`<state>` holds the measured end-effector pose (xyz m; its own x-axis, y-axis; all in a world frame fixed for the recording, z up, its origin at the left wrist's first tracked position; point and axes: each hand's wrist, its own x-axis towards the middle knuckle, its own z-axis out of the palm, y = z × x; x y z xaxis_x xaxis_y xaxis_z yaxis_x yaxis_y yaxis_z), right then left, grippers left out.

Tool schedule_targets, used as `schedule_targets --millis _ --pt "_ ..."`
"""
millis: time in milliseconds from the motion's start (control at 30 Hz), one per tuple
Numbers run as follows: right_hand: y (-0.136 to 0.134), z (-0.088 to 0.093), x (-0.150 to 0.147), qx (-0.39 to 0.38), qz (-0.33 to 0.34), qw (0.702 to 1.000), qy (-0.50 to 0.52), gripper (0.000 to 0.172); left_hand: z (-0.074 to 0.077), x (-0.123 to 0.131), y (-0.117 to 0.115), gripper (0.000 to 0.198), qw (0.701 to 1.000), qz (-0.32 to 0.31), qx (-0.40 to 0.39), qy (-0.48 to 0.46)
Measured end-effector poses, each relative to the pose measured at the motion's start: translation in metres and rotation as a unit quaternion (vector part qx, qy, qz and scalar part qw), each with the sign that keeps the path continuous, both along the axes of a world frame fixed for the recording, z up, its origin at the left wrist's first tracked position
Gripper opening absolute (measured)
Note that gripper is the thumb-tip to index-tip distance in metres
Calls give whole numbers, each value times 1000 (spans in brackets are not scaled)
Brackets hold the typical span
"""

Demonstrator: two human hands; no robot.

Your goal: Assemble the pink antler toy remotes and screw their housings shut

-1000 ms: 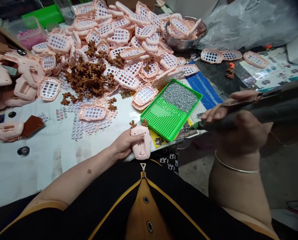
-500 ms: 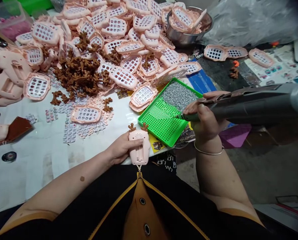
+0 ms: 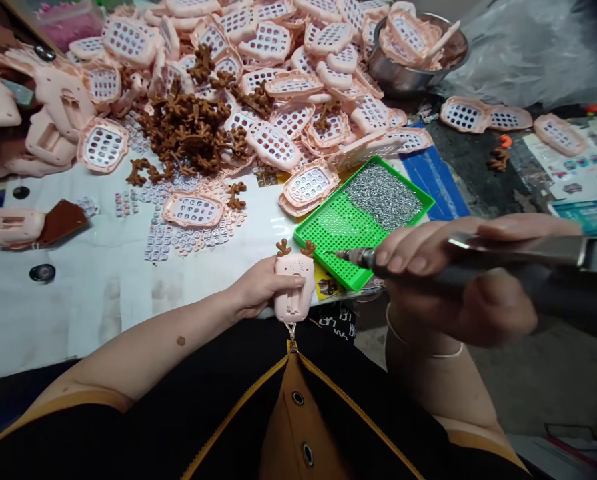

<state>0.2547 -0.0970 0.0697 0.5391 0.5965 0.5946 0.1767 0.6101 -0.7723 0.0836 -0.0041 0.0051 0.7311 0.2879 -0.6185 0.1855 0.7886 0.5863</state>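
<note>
My left hand (image 3: 261, 288) is closed around a pink toy phone (image 3: 295, 293) with brown antlers, its back with the battery compartment facing up. The thumb lies across that back. In my right hand (image 3: 443, 273) is a dark electric screwdriver (image 3: 518, 267), fingers wrapped round its body. Its bit points left, above the near part of a green perforated tray (image 3: 323, 253). Small silver screws (image 3: 388, 193) fill the far part of that tray. Whether a screw sits on the bit is too small to tell.
Beyond my hands rises a heap of pink phone covers (image 3: 273, 40), with brown antler pieces (image 3: 188, 127) in front. Loose button pieces (image 3: 158, 240) lie on the white table. A metal bowl (image 3: 398, 73) stands at the back right, beside clear plastic bags (image 3: 518, 47).
The screwdriver has come closer to me and to the phone, its bit now nearer the tray's front edge. My left hand still grips the phone. The whole view has shifted slightly.
</note>
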Motion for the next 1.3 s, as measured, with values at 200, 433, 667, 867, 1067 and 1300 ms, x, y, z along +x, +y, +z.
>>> schedule_targets --millis 200,433,667,867,1067,1300 --pt "0 -1 -29 -20 84 996 23 22 -4 4 -7 31 1000 28 -4 -6" --pt "6 -6 -37 -24 139 990 1 26 -4 5 -6 30 1000 20 5 -8" --pt "12 -21 -38 -60 145 988 1 24 -7 8 -7 33 1000 9 6 -21" --pt "27 -30 -38 -65 217 974 -12 20 -15 11 -7 26 999 -2 22 -36" --pt "30 -22 -45 -84 216 973 -17 23 -19 10 -5 17 999 -13 39 -35" --pt "25 -26 -40 -67 191 979 -25 17 -16 3 -6 29 999 -17 9 -51"
